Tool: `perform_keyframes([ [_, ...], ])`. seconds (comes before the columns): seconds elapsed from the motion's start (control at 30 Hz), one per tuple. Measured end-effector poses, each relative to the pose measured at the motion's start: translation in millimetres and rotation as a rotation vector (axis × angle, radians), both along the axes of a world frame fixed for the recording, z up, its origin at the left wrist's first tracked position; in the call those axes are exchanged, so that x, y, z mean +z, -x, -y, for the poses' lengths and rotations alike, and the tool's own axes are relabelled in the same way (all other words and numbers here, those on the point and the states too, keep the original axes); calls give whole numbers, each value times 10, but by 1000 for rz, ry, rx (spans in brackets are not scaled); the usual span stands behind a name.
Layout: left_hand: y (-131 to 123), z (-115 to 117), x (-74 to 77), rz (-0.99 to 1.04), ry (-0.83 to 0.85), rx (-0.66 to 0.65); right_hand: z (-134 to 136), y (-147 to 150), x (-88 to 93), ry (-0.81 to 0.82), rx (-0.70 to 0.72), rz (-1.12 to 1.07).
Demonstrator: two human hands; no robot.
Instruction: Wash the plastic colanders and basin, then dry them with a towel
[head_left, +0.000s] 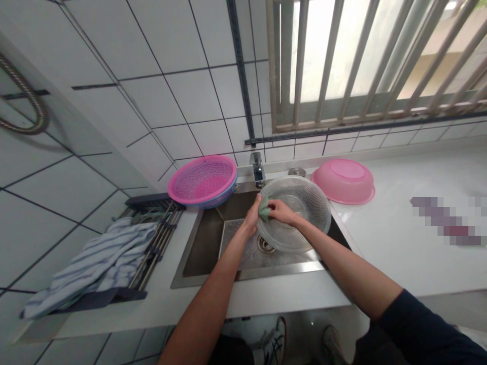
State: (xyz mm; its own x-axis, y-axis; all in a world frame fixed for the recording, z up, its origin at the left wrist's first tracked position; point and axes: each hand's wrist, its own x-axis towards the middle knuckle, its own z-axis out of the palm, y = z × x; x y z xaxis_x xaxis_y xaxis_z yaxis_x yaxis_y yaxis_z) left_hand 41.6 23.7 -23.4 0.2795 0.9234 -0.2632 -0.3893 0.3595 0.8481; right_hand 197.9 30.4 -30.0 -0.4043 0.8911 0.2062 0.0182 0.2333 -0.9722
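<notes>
A clear ribbed plastic bowl (300, 213) is tilted over the steel sink (198, 248), its open side facing me. My left hand (251, 218) grips the bowl's left rim. My right hand (279, 210) is closed on a green cloth (263, 208) and presses it against the rim next to the left hand.
A pink colander (203, 180) sits in a blue basin at the sink's back left corner. The tap (257, 170) stands behind the sink. An upturned pink basin (344, 180) lies on the white counter (399, 238) to the right. A striped towel (95, 263) lies on the rack at left.
</notes>
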Motion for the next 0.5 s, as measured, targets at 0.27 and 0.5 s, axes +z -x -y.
perform_keyframes([
  [0.27,38,-6,29,-36,26,-49,0,29,-103,32,-48,33],
  [0.5,7,-2,-5,-17,10,-91,-96,-11,-94,-61,-303,-51],
])
